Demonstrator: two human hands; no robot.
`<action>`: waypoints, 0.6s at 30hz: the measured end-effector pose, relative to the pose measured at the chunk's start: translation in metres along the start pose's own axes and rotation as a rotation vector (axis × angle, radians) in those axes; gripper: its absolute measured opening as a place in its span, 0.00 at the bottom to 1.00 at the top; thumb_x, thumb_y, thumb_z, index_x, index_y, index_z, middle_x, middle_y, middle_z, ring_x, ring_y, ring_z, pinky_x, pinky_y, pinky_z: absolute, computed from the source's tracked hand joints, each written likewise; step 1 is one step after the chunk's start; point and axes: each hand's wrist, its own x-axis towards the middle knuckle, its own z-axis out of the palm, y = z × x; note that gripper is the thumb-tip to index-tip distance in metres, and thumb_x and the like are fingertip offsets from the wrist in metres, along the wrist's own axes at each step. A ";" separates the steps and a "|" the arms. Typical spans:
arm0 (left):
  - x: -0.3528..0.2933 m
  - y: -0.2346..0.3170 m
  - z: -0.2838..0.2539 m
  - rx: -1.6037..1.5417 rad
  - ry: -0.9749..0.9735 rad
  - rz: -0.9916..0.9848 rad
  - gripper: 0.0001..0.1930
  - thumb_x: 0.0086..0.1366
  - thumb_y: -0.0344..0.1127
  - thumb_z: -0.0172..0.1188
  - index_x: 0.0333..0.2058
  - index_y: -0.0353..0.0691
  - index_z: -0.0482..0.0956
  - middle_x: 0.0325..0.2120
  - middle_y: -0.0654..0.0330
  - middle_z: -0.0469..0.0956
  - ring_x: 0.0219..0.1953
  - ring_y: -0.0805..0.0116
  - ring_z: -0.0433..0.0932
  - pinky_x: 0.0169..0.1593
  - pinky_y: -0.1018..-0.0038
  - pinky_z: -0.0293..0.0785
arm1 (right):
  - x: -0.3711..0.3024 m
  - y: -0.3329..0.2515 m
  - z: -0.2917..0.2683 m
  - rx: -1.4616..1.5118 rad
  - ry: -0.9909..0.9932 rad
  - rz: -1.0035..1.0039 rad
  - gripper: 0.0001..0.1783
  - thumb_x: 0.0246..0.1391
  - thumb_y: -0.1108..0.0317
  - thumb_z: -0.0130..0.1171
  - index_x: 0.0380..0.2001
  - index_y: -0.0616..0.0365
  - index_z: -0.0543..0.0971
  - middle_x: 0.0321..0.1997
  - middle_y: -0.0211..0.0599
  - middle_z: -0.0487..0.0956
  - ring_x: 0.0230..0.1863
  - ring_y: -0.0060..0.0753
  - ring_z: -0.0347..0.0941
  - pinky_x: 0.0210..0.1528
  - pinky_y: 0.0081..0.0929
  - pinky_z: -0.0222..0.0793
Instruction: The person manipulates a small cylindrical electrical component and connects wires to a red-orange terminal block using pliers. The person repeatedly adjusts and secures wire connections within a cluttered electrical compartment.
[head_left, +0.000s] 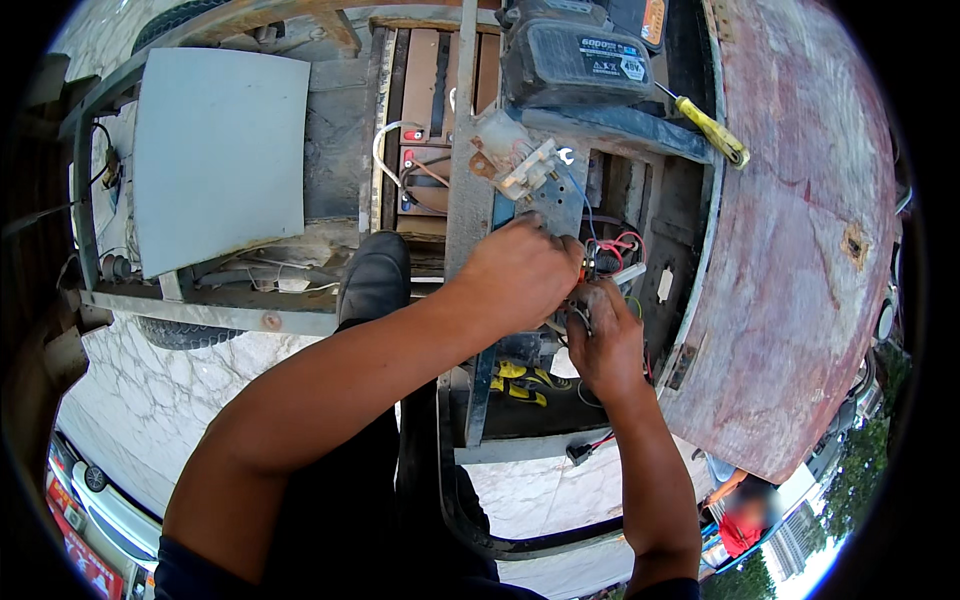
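My left hand [525, 268] is closed, its fingertips pinched at a cluster of wires in an open metal frame. Close beside it, my right hand [606, 335] is closed on wires, with thumb and fingers bent inward. Red wires [628, 245] loop out just past the fingertips, along with a thin blue wire [587, 205]. A small dark and orange piece shows between the two hands; its kind is hidden by the fingers. A whitish connector block [530, 170] on a metal plate sits beyond my left hand.
A black battery pack [580, 65] lies at the far side, near a yellow-handled screwdriver [712, 132]. Brown batteries [425, 180] with cables sit left of the crossbar. Yellow-and-black tools [530, 382] lie in the near compartment. A reddish board [790, 250] flanks the right; a person [742, 515] is beyond.
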 end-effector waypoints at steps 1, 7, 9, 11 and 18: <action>0.000 0.000 0.000 0.001 0.021 -0.001 0.28 0.51 0.43 0.73 0.47 0.30 0.79 0.29 0.54 0.85 0.36 0.56 0.87 0.57 0.63 0.77 | 0.000 0.000 0.000 0.005 -0.006 0.003 0.21 0.44 0.79 0.67 0.44 0.55 0.76 0.44 0.42 0.78 0.37 0.56 0.81 0.37 0.46 0.78; -0.002 0.000 0.005 -0.013 0.103 0.004 0.22 0.52 0.38 0.69 0.43 0.32 0.80 0.28 0.53 0.85 0.35 0.56 0.86 0.56 0.63 0.77 | 0.000 0.004 -0.003 0.020 0.015 -0.024 0.25 0.47 0.77 0.67 0.51 0.54 0.78 0.44 0.42 0.78 0.36 0.55 0.81 0.35 0.45 0.79; -0.002 0.000 0.006 -0.015 0.113 -0.001 0.20 0.52 0.37 0.68 0.41 0.33 0.80 0.28 0.52 0.85 0.35 0.56 0.86 0.55 0.63 0.77 | 0.000 0.007 -0.006 -0.013 0.005 -0.077 0.26 0.46 0.78 0.67 0.52 0.54 0.79 0.44 0.41 0.78 0.35 0.54 0.81 0.35 0.45 0.79; -0.001 0.000 0.006 -0.013 0.095 -0.008 0.17 0.52 0.37 0.68 0.39 0.33 0.79 0.27 0.52 0.85 0.34 0.55 0.86 0.55 0.63 0.77 | 0.000 0.006 -0.009 -0.076 -0.016 -0.119 0.25 0.45 0.78 0.67 0.50 0.54 0.80 0.44 0.41 0.78 0.34 0.53 0.81 0.34 0.45 0.79; 0.001 0.000 0.003 -0.074 0.079 0.016 0.18 0.52 0.40 0.70 0.38 0.35 0.78 0.26 0.52 0.84 0.33 0.55 0.86 0.55 0.63 0.77 | 0.000 0.003 -0.006 -0.044 0.014 -0.081 0.22 0.43 0.80 0.65 0.45 0.54 0.80 0.44 0.40 0.78 0.33 0.53 0.81 0.34 0.44 0.79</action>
